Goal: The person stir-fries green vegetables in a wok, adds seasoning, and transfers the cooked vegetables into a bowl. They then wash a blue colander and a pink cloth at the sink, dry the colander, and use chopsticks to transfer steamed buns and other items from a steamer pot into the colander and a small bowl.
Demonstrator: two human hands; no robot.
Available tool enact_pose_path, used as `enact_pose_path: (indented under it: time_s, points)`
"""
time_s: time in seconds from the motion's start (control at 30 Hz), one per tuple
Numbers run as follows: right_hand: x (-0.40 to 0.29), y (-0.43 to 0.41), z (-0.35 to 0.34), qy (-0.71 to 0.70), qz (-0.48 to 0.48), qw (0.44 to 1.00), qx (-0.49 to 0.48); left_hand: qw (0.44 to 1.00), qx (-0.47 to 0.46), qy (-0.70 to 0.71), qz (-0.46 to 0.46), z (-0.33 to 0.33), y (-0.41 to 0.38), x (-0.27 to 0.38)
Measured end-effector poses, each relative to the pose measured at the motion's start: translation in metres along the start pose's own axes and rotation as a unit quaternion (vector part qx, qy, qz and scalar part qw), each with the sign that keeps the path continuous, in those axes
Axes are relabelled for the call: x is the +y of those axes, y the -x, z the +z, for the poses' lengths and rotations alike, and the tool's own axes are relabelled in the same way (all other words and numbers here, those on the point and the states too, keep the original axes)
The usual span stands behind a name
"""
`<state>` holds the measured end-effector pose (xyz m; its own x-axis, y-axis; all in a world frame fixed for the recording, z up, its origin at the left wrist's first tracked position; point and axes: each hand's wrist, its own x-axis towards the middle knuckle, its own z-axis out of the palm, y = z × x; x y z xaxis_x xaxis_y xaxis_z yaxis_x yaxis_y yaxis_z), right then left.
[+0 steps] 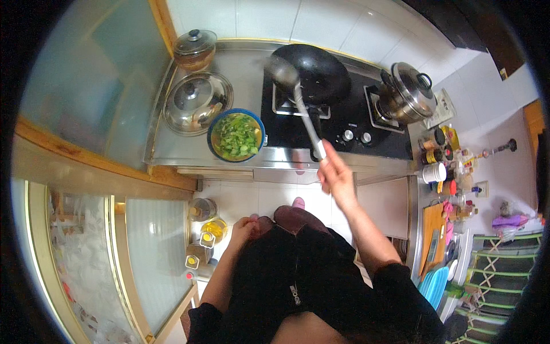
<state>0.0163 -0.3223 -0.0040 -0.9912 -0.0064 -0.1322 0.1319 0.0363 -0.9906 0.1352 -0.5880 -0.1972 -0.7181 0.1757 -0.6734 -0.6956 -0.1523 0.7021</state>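
Note:
My right hand (338,176) grips the pale handle end of a metal ladle (306,118). The ladle's head is blurred and hangs over the left side of a black wok (324,73), hiding part of its rim. The wok sits on the left burner of a black glass gas hob (382,144); only a few small bits show inside it. To the left, at the counter's front edge, stands a blue-rimmed bowl (209,139) full of chopped green vegetables in liquid. My left hand (244,230) is low by my thigh, fingers curled; whether it holds anything is unclear.
A domed lid (191,101) and a lidded glass pot (194,53) are on the steel counter. On the right burner rests a lidded steel pot (406,96). Seasoning jars (434,173), a cutting board (431,223) and a knife (431,249) line the right side. Oil bottles (213,228) stand on the floor.

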Motion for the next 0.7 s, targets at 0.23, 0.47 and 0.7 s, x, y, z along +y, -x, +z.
enact_pose_path:
  time_s: [0.23,0.47,0.7]
  points:
    - [0.017,-0.087,-0.067,0.226,-0.045,0.962,0.144,0.997,0.01,0.068,-0.02,0.023,0.006,0.04]
    - [-0.006,-0.143,-0.071,-0.304,0.237,0.923,-0.008,0.998,-0.011,0.051,-0.044,0.05,-0.002,0.066]
    - [-0.008,-0.143,-0.06,-0.401,0.273,0.874,0.019,0.998,-0.06,0.005,-0.034,0.092,-0.006,0.087]
